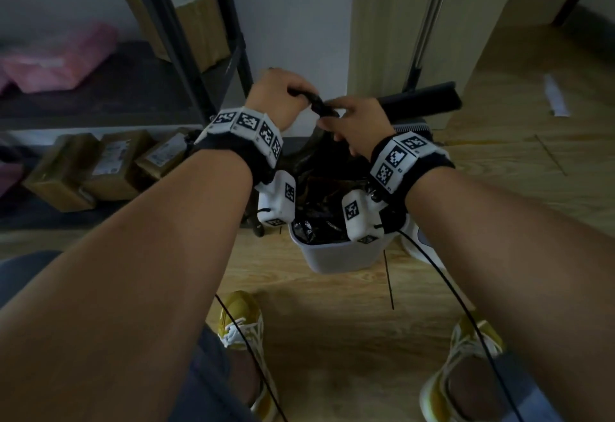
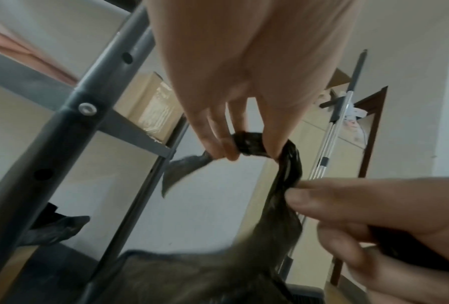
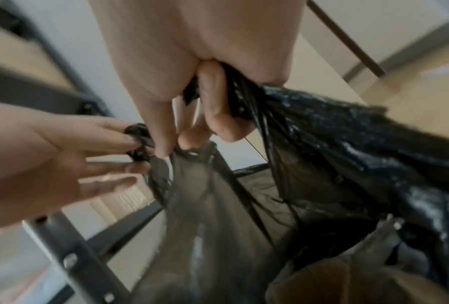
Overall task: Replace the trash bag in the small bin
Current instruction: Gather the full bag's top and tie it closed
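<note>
Risk: thin film tears or knot slips if pull uneven. Black trash bag (image 1: pixel 324 168) at frame centre, in white bin (image 1: pixel 336 255). Left hand (image 1: pixel 283 95) pinches twisted bag corner; right hand (image 1: pixel 357 124) grips gathered neck.

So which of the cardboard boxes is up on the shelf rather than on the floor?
The tall cardboard box leaning upright by the wall; the three labelled boxes sit low, under the shelf.

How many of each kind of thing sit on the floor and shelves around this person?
Black trash bag: 1
White bin: 1
Brown parcels under the shelf: 3
Cardboard box on the shelf: 1
Pink bundle: 1
Yellow shoes: 2
Total: 9
</note>
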The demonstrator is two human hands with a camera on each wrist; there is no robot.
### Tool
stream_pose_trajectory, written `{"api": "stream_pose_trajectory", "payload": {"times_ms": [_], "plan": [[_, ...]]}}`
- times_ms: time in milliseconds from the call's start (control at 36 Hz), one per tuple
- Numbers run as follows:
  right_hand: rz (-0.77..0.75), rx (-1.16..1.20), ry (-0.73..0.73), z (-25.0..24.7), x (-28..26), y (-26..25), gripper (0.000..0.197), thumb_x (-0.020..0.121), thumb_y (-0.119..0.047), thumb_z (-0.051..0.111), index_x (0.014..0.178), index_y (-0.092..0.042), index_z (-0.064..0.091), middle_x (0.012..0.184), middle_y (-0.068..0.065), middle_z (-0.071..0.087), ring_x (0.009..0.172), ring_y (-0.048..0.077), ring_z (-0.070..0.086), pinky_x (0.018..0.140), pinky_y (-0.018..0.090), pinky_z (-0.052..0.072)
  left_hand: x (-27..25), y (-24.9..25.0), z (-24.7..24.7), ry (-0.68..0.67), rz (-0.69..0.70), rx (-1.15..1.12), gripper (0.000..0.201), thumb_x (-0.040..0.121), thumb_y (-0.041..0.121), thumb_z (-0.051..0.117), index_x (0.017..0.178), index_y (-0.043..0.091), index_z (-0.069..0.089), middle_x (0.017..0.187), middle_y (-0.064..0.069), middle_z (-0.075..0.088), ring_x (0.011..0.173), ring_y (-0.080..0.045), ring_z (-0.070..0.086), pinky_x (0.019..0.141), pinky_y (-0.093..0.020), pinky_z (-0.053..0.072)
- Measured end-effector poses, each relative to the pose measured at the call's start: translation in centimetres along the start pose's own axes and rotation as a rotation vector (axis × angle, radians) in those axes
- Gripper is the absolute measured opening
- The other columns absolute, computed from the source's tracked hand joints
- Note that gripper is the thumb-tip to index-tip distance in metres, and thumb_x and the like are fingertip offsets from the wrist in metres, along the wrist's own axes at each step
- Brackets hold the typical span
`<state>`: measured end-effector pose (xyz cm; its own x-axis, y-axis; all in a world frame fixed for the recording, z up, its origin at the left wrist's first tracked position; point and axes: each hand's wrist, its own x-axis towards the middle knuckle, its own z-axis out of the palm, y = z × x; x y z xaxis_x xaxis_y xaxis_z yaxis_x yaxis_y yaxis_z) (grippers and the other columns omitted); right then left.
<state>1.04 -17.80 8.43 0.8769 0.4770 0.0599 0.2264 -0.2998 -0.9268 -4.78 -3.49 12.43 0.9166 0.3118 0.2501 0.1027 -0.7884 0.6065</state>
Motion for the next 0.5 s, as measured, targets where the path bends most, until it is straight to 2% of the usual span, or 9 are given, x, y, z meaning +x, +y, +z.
{"api": "stream_pose_trajectory", "payload": {"times_ms": [83, 139, 194, 250, 306, 361, 389, 444, 500], "plan": [[0.009, -0.084, 0.006, -0.2, 0.2, 0.2, 0.022, 0.086, -0.018, 0.068, 0.102, -0.003, 0.071, 0.062, 0.002, 0.057, 0.025, -0.003, 0.040, 0.031, 0.014, 0.033, 0.1, -0.4, 0.4, 0.053, -0.039, 0.012, 0.034, 0.085, 0.009, 0.062, 0.117, 0.017, 0.069, 0.123, -0.003, 0.064, 0.111, -0.014, 0.060, 0.086, -0.011, 0.037], [0.004, -0.144, 0.013, -0.4, 0.3, 0.5, 0.021, 0.085, -0.019, 0.069, 0.099, -0.003, 0.071, 0.064, 0.002, 0.059, 0.027, -0.003, 0.042, 0.032, 0.011, 0.033, -0.1, -1.0, 0.8, 0.187, -0.122, 0.002, 0.040, 0.085, 0.011, 0.060, 0.124, 0.017, 0.063, 0.130, -0.004, 0.056, 0.108, -0.016, 0.059, 0.084, -0.011, 0.036], [-0.024, -0.197, 0.019, -0.6, 0.2, 0.7, 0.020, 0.085, -0.020, 0.069, 0.097, -0.005, 0.072, 0.068, 0.003, 0.063, 0.035, -0.001, 0.048, 0.034, 0.009, 0.034, -0.7, -1.3, 1.0, 0.344, -0.218, 0.005, 0.031, 0.087, 0.016, 0.058, 0.117, 0.013, 0.060, 0.127, -0.006, 0.053, 0.090, -0.017, 0.056, 0.075, -0.018, 0.039], [-0.043, -0.210, 0.022, -0.8, 0.0, 0.8, 0.018, 0.084, -0.021, 0.068, 0.095, -0.007, 0.073, 0.074, 0.005, 0.067, 0.046, 0.003, 0.050, 0.036, 0.009, 0.035, -1.4, -1.4, 1.3, 0.394, -0.314, -0.006, 0.022, 0.087, 0.017, 0.056, 0.107, 0.009, 0.062, 0.118, -0.008, 0.059, 0.086, -0.019, 0.055, 0.071, -0.022, 0.041], [-0.052, -0.224, 0.029, -0.9, -0.2, 1.0, 0.016, 0.084, -0.021, 0.068, 0.093, -0.008, 0.074, 0.078, 0.005, 0.068, 0.050, 0.005, 0.051, 0.037, 0.010, 0.036, -1.7, -1.7, 1.9, 0.239, -0.390, -0.073, 0.016, 0.087, 0.017, 0.056, 0.093, 0.009, 0.068, 0.104, -0.008, 0.068, 0.095, -0.025, 0.064, 0.079, -0.026, 0.051], [-0.054, -0.243, 0.030, -0.8, -0.2, 1.0, 0.016, 0.084, -0.021, 0.069, 0.093, -0.009, 0.075, 0.076, 0.002, 0.067, 0.051, 0.004, 0.051, 0.038, 0.010, 0.037, -2.0, -1.5, 2.4, 0.026, -0.453, -0.207, 0.012, 0.084, 0.022, 0.062, 0.073, 0.017, 0.065, 0.093, -0.006, 0.067, 0.095, -0.025, 0.066, 0.091, -0.036, 0.054], [-0.052, -0.248, 0.025, -0.8, -0.2, 1.0, 0.016, 0.084, -0.020, 0.070, 0.094, -0.009, 0.075, 0.074, 0.000, 0.065, 0.051, 0.004, 0.051, 0.040, 0.011, 0.038, -2.2, -1.1, 2.7, -0.041, -0.470, -0.258, 0.015, 0.084, 0.026, 0.063, 0.070, 0.019, 0.061, 0.091, -0.005, 0.064, 0.092, -0.021, 0.063, 0.094, -0.037, 0.053], [-0.054, -0.253, 0.004, -0.6, -0.3, 0.9, 0.017, 0.083, -0.020, 0.071, 0.096, -0.010, 0.076, 0.074, -0.001, 0.066, 0.055, 0.006, 0.054, 0.048, 0.017, 0.043, -2.3, -0.6, 3.2, -0.090, -0.462, -0.339, 0.019, 0.088, 0.033, 0.061, 0.078, 0.017, 0.060, 0.093, -0.004, 0.061, 0.091, -0.016, 0.058, 0.093, -0.031, 0.048], [-0.059, -0.238, -0.026, -0.4, -0.4, 0.9, 0.019, 0.082, -0.021, 0.072, 0.097, -0.010, 0.076, 0.081, 0.002, 0.071, 0.068, 0.011, 0.061, 0.066, 0.026, 0.051, -2.4, -0.4, 3.6, -0.084, -0.416, -0.391, 0.023, 0.090, 0.038, 0.061, 0.079, 0.018, 0.063, 0.086, -0.002, 0.063, 0.085, -0.014, 0.058, 0.086, -0.026, 0.047]]}}
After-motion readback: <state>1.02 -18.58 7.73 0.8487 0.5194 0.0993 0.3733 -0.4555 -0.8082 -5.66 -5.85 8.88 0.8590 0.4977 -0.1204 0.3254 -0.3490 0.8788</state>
